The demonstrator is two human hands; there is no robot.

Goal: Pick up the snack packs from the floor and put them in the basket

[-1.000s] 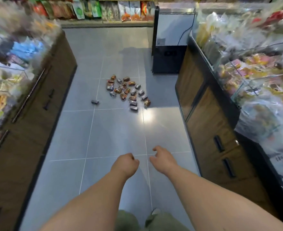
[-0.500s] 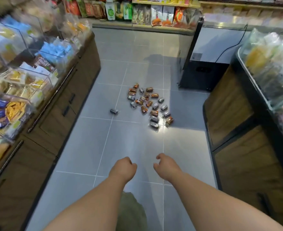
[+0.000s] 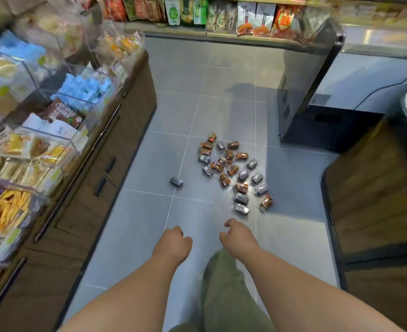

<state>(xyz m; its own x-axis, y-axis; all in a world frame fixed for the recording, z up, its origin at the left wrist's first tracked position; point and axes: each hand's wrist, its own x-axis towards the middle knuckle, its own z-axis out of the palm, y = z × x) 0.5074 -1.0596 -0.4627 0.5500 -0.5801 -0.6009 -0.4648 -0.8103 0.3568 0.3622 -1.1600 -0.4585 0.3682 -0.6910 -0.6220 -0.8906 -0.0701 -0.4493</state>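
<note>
The snack packs (image 3: 232, 170) lie scattered in a loose cluster on the grey tiled floor (image 3: 137, 224) at the centre of the frame, orange-brown wrappers mixed with silver-grey ones. One stray pack (image 3: 177, 182) sits apart, to the left of the cluster. Below them, the left hand (image 3: 172, 244) and the right hand (image 3: 239, 237) reach forward side by side; on both the fingers (image 3: 230, 222) are loosely curled and grasp nothing. The cluster lies above the fingertips in the picture, untouched, and its lowest silver pack (image 3: 241, 209) is near the right hand but clear of it. A green trouser leg (image 3: 224, 291) shows between the forearms. A wooden counter (image 3: 97, 188) with clear bins (image 3: 54, 92) of wrapped goods runs down the left; a shelf of bags (image 3: 245, 17) crosses the top; a chest freezer (image 3: 341, 80) stands at the upper right
</note>
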